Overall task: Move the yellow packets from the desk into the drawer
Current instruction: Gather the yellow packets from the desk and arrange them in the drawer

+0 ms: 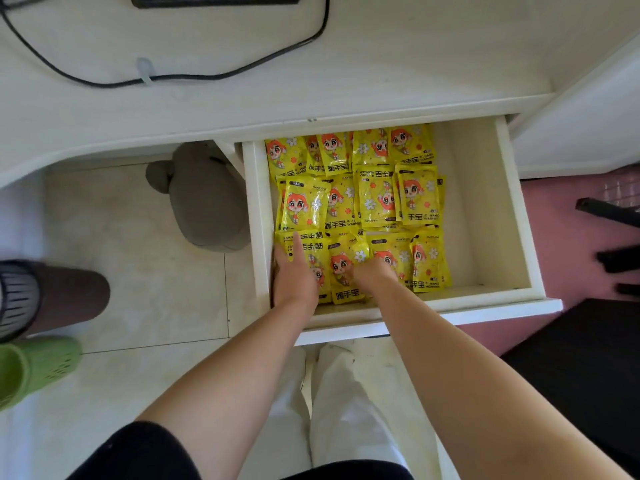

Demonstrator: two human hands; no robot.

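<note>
Several yellow packets (375,199) with an orange-haired cartoon figure lie in rows inside the open white drawer (485,216), filling its left and middle part. My left hand (294,271) rests flat on the front-left packets, fingers apart, against the drawer's left wall. My right hand (372,271) presses down on the front-middle packets, its fingers tucked among them and partly hidden. No yellow packet shows on the white desk (242,46).
A black cable (194,77) loops across the desk top below a dark device (214,0). A grey bin (204,199) stands on the tiled floor left of the drawer. Green slippers (31,368) lie at far left. Dark chair legs (609,237) are at right.
</note>
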